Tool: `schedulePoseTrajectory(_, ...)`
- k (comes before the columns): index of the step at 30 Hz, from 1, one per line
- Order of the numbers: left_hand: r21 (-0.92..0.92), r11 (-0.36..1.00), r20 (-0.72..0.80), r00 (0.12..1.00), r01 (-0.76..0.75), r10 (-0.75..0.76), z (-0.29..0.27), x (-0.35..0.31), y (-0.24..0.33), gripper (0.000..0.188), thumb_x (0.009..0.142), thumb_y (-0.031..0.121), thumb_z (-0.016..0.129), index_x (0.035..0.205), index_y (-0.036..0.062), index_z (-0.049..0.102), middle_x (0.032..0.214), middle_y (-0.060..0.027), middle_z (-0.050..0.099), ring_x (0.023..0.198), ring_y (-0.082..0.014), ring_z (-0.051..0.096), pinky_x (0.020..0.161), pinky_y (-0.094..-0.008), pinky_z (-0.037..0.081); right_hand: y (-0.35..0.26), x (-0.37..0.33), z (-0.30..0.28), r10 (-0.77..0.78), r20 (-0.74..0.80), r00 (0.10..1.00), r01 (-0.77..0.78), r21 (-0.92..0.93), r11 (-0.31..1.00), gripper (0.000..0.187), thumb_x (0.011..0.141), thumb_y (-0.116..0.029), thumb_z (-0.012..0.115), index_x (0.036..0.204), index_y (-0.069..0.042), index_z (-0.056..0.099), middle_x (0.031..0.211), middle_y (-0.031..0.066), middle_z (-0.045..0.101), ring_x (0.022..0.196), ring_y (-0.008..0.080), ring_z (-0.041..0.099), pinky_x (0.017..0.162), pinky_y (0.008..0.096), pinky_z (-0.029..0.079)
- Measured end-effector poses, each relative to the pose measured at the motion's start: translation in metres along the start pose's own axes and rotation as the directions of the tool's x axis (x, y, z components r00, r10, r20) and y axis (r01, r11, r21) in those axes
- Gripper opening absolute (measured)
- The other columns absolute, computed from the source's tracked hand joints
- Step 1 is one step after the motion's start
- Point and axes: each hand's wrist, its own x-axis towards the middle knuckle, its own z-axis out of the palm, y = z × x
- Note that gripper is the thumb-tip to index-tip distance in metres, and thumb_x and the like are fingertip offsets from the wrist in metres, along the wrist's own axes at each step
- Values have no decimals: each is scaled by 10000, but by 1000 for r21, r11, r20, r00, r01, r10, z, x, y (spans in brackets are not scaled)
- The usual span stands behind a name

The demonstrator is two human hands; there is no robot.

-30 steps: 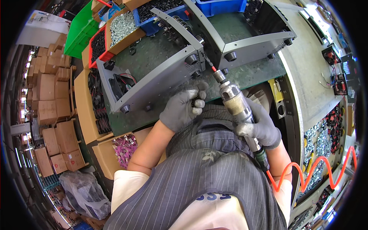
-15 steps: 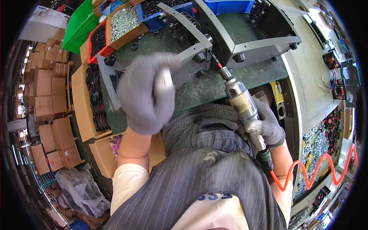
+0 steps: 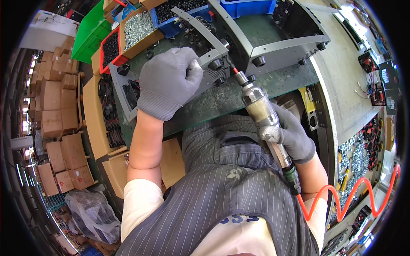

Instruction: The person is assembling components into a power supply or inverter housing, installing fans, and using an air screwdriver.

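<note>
My right hand (image 3: 294, 135), in a grey glove, is wrapped round a metal air screwdriver (image 3: 260, 106) with an orange coiled hose (image 3: 361, 183). The tool slants up to the left, its bit ending close to the front corner of a grey metal casing (image 3: 211, 56) with black feet; contact cannot be told. Over that casing's left part, my gloved left hand (image 3: 168, 81) is curled into a fist. Its fingertips are turned away, so anything inside them is hidden. A second grey casing (image 3: 286, 50) stands to the right of the bit.
Behind the casings are a red bin (image 3: 101, 55) of black screws, a carton (image 3: 156, 39) of silvery screws and blue bins (image 3: 173, 30). Left of the green-topped bench (image 3: 294, 79) stands an open carton (image 3: 94, 115) of black fans. Stacked cartons (image 3: 51, 94) line the far left.
My left hand has moved up and slightly right, its fingers now more tightly curled. The screwdriver has shifted a little up and left, and both casings appear slightly further left.
</note>
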Motion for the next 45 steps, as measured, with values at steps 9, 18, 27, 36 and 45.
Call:
schedulePoseTrajectory(9,-873,466,208,975,146,84,4,-47,25,273,787,48,456,998,-25,613,786,-76,612,688,-117,548,626,-216,433,18,-13,-8,-26,-43,999,22,-99,995,677,645,-299,793,1174,4,500,869,25,554,772,88,497,709,245,420)
schedulePoseTrajectory(18,-343,-741,809,583,578,80,104,-73,25,346,949,154,443,1245,-25,439,935,-59,559,628,-47,454,462,-133,357,50,-33,-26,142,87,986,-146,45,988,655,623,-297,807,1130,-3,516,811,11,559,709,78,492,650,238,418)
schedulePoseTrajectory(27,-479,-689,694,715,543,81,99,-68,35,396,965,297,437,1125,-62,487,661,-2,533,488,-25,358,407,-147,290,63,-27,-23,108,86,990,-101,-88,991,643,628,-292,812,1119,7,524,843,19,568,755,98,505,695,261,431)
schedulePoseTrajectory(36,-382,-764,696,705,520,133,93,-65,41,362,967,273,433,1111,-52,499,637,14,515,479,-24,350,394,-140,285,66,-30,-27,159,145,976,-166,32,986,534,640,-254,784,1044,-6,538,813,17,562,720,87,505,659,248,426)
schedulePoseTrajectory(45,-760,-270,624,780,592,-47,85,-61,47,344,949,266,469,1085,-43,534,621,23,472,495,-21,346,402,-151,266,73,-29,-32,99,148,984,-108,50,993,575,617,-307,780,1041,0,541,830,21,560,738,99,507,682,254,421)
